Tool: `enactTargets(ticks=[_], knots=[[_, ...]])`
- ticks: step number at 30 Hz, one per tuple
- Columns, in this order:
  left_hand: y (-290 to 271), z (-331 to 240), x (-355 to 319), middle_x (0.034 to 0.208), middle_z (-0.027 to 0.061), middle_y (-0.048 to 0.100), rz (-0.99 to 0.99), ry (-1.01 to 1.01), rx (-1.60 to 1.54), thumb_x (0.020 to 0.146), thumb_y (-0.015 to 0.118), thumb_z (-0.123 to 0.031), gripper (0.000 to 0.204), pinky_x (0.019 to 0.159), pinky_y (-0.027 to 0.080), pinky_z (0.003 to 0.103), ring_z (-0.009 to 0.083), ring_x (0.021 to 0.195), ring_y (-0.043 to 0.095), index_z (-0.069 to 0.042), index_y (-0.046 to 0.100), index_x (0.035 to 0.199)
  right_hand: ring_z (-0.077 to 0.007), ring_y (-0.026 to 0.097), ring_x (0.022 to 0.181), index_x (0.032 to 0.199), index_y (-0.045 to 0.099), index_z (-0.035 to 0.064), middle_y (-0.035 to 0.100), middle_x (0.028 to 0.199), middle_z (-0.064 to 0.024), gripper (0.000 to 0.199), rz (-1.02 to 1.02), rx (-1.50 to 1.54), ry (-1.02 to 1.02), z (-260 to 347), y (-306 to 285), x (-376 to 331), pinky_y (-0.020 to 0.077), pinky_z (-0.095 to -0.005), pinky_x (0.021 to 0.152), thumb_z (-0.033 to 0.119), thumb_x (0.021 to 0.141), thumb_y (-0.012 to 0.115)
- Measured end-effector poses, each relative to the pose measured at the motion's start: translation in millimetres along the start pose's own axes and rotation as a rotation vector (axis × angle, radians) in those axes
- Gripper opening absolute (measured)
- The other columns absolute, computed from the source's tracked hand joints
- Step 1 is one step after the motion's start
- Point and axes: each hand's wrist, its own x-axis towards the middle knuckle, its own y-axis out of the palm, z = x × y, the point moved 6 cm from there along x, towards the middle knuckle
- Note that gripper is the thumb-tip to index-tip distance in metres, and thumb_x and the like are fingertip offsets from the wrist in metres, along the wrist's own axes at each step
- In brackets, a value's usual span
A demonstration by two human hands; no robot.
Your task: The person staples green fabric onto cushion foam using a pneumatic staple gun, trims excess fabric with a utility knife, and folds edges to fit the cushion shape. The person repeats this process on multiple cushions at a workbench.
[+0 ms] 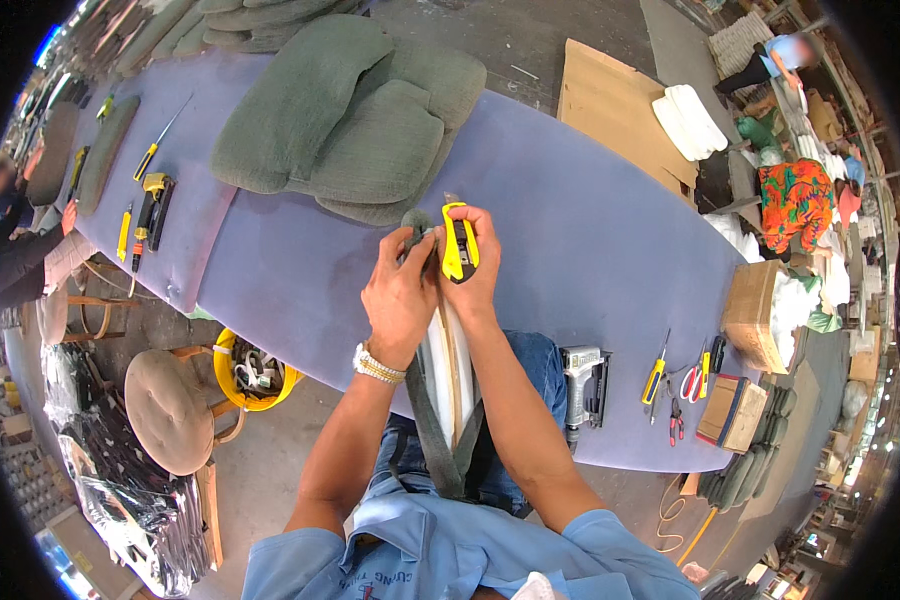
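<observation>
From my end, I see the right hand (475,262) with its fingers wrapped round a yellow cutter (461,248), blade pointing away, while the fingers of the left hand (398,295) pinch grey cloth (416,219) just beside it. The white pad (442,375) runs from beneath both hands toward the lower edge of my view; they hide its far end from me. Beyond the fingertips, grey cushions (360,130) lie close, crowding the table (590,240) ahead. Right of the fingers I have a staple gun (585,385); farther right, a screwdriver (656,372), scissors (691,383), pliers (676,424) and a box (732,415). Well left of the fingers lie a second staple gun (152,212) and another cutter (124,232), near a co-worker's hand (69,217). Below those stand a yellow bucket (222,368) and a stool (170,410).
</observation>
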Motion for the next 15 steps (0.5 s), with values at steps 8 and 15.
enactTargets(ticks=[8,15], knots=[[-1,32,-9,0.131,0.0122,0.07,-0.064,-0.056,-0.394,0.093,0.069,0.0,0.024,0.092,0.059,0.037,0.0278,0.114,0.071,-0.006,0.078,0.114,-0.0107,0.06,0.091,0.113,0.058,0.0061,0.065,0.107,-0.0041,0.025,0.145,0.063,-0.008,-10,6,8,0.0508,-0.0269,0.084,-0.003,0.094,0.07],[10,33,-11,0.135,0.0152,0.069,-0.072,-0.134,-0.522,0.093,0.071,-0.002,0.022,0.101,0.056,0.037,0.0299,0.122,0.068,-0.002,0.077,0.115,-0.0112,0.059,0.092,0.112,0.059,0.006,0.065,0.106,-0.0035,0.022,0.272,-0.013,0.026,-4,-3,22,0.0509,-0.0267,0.085,0.001,0.095,0.071]])
